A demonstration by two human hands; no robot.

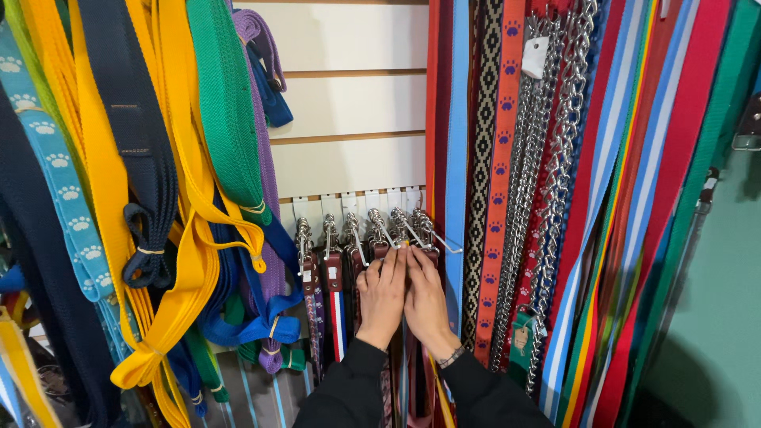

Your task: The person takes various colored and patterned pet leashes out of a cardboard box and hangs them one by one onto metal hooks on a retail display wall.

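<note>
Both my hands reach up to a row of metal hooks (372, 226) on a white slat wall (349, 103), where several leashes hang by silver clips. My left hand (382, 297) and my right hand (426, 305) lie side by side, fingers pressed on the dark red leashes (412, 372) under the rightmost hooks. Whether the fingers grip a leash or only touch it is not clear. A red, white and blue striped leash (338, 317) hangs just to the left of my left hand. My right wrist wears a bracelet.
Yellow (170, 238), green (226, 103), navy and purple webbing leashes hang in loops at the left. Silver chain leashes (547, 158), an orange paw-print strap (501, 158) and red, blue and green straps hang at the right. A green wall (713, 317) is at far right.
</note>
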